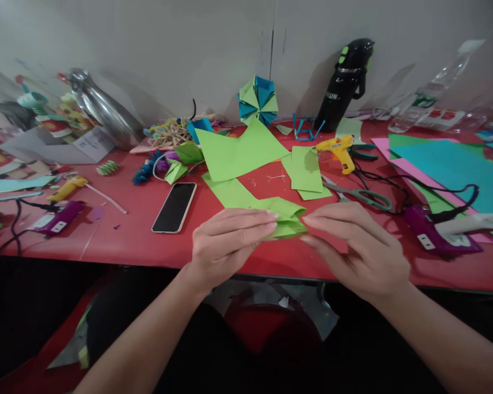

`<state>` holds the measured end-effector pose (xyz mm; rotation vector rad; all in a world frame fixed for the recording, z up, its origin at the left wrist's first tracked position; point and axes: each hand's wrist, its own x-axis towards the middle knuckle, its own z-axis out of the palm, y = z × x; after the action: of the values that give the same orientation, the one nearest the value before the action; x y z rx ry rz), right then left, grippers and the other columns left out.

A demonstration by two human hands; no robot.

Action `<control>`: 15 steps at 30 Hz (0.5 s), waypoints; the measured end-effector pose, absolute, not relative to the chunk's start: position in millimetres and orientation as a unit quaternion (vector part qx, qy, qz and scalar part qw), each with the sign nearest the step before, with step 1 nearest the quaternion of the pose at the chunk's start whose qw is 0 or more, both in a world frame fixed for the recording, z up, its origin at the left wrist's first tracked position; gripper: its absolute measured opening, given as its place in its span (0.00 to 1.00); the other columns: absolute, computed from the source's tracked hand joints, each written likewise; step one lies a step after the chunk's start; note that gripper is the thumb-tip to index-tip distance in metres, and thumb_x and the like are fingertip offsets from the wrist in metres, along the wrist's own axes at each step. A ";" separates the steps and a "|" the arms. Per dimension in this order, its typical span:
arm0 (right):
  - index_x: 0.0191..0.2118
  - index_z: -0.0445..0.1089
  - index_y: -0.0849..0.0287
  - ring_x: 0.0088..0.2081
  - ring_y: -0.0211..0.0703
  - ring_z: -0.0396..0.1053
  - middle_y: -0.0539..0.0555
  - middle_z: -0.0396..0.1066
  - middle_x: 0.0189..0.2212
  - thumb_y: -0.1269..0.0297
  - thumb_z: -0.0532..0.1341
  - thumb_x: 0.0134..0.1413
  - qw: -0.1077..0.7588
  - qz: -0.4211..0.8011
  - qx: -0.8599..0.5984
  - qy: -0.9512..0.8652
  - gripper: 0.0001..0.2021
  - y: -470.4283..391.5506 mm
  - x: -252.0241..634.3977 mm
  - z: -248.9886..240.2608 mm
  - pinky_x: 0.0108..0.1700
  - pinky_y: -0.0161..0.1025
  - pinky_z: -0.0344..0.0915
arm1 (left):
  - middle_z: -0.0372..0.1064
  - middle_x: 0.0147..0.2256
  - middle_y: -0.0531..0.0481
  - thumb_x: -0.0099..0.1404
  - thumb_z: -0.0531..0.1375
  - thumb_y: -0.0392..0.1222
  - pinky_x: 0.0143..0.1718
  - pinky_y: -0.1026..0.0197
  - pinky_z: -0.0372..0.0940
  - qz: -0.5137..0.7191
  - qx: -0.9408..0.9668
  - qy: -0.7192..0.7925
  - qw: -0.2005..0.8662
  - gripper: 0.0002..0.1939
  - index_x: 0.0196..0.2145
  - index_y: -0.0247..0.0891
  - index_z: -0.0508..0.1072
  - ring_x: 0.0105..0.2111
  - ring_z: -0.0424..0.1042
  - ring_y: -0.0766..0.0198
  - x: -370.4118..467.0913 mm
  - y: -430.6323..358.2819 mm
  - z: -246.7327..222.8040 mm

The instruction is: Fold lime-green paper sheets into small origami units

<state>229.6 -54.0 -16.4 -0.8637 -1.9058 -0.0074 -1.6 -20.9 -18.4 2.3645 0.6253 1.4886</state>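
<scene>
A folded piece of light green paper [290,210] is held just above the front of the red table. My left hand [234,235] pinches its left end, fingers laid flat over the thumb. At the other end, the fingertips and thumb of my right hand [357,249] close around the paper's right edge, where the folded layers stand a little apart. Behind it lie a large green sheet [240,150], a green strip [230,192] and smaller green pieces [306,169]. A ball of blue and green folded paper [258,101] leans against the wall.
A phone [174,208] lies to the left. Scissors [370,198], a yellow glue gun [337,150] and a purple power strip [439,232] with cables are on the right. Behind stand a black flask [345,85], plastic bottle [435,90] and metal jug [102,109]. Coloured sheets [468,169] lie far right.
</scene>
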 end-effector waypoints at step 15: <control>0.46 0.76 0.52 0.38 0.46 0.76 0.55 0.78 0.37 0.74 0.66 0.57 0.482 0.032 -0.353 -0.801 0.13 -51.7 232.0 -14.1 0.42 0.46 0.73 | 0.80 0.47 0.50 0.62 0.65 0.25 0.47 0.53 0.77 0.503 0.833 0.204 0.108 0.22 0.50 0.46 0.78 0.47 0.79 0.56 -3.4 -23.9 -20.6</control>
<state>232.0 -51.7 -14.1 -0.8598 -1.9524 0.0782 -3.4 -23.9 -20.6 2.4511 0.5997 1.4796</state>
